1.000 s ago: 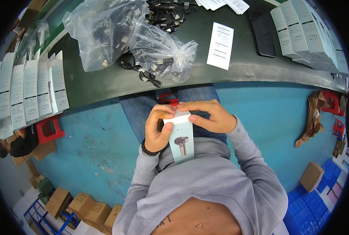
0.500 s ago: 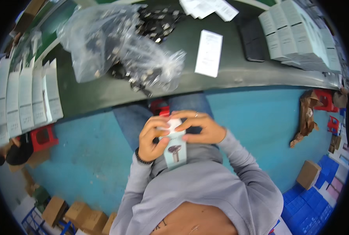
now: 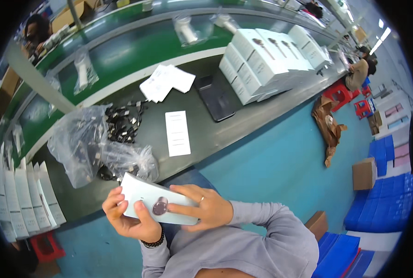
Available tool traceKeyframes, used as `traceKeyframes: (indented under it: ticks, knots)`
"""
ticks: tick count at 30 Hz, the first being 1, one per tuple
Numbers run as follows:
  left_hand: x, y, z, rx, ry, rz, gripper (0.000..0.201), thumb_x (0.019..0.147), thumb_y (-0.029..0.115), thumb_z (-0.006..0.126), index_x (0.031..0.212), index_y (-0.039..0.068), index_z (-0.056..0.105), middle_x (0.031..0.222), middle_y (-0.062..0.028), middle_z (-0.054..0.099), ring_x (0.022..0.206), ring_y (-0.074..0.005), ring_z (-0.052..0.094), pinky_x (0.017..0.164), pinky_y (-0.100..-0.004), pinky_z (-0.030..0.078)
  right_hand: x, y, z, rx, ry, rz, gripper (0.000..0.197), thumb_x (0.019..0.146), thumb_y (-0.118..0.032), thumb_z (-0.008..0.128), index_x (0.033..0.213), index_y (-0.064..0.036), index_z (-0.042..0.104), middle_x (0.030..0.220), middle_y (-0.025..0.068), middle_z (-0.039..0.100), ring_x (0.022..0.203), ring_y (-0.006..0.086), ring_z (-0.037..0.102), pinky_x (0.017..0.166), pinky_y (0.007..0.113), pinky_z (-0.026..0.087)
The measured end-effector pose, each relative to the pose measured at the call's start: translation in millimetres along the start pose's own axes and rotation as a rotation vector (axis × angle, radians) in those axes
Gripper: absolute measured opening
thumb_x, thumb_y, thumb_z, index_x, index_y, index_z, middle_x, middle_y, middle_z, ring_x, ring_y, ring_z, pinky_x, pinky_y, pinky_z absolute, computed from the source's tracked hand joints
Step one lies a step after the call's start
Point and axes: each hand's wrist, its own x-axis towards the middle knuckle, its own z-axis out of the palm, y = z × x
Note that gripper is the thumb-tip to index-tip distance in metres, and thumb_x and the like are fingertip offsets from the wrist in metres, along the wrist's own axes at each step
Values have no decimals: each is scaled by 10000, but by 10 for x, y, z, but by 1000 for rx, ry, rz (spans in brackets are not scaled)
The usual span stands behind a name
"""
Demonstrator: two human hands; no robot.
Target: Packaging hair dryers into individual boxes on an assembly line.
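A pale blue carton, long and narrow with a picture of a dark round-headed device, lies tilted between my hands above my lap, by the table edge. My left hand grips its left end, thumb on the printed face and fingers round the far side. My right hand holds the other end, with fingers laid across the face. Just beyond the carton is a clear plastic bag with black cables spilling beside it. A white printed leaflet lies flat on the table.
Similar cartons are stacked at the table's right. Upright open cartons stand in a row at far left. A black tray and loose papers lie between. Behind runs a green conveyor carrying bagged white items.
My view has swung up and to the right. The carton has gone from upright at my lap to lying slanted, and my hands have shifted from its top to its two ends.
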Motion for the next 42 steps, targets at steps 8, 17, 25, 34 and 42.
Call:
traceKeyframes:
  ticks: [8,17,25,34,42]
  knots:
    - [105,-16,137,-110,-96,115,613,837,456,619,1252,86,362,1332,-199,322,1220,-324,375,936,-415,379,50,358,-1832,-679,576,-81,658,647,-236,710,1244,-40,513,1271,180,450,1187,348,427,990,451,340]
    - [-146,-320,-515,22,-249,-208,255,865,31,507,1116,5,468,1183,-125,461,1056,-215,495,816,-279,411,153,1494,-3806,-887,871,363,383,733,-194,667,1115,-169,662,1062,121,533,848,226,573,723,295,471]
    - [-164,-339,-595,97,-191,-290,159,836,23,530,987,-7,491,1088,-125,506,981,-211,505,805,-294,409,-29,1934,-3909,-1519,744,318,422,748,-435,642,1109,-217,664,1175,127,546,1216,299,398,968,622,218]
    - [-170,-378,-543,84,-277,-290,142,854,17,522,989,-19,496,1044,-121,507,944,-203,516,831,-300,408,-276,1983,-4298,-984,742,522,635,733,-514,662,1157,-45,617,1173,213,578,1116,322,530,980,364,368]
    - [-194,-421,-533,71,-320,-277,132,868,1,507,999,-15,503,1026,-114,503,940,-194,519,869,-298,399,-350,1991,-4389,-851,701,544,619,753,-452,684,1183,-17,595,1192,193,577,1112,292,539,965,339,390]
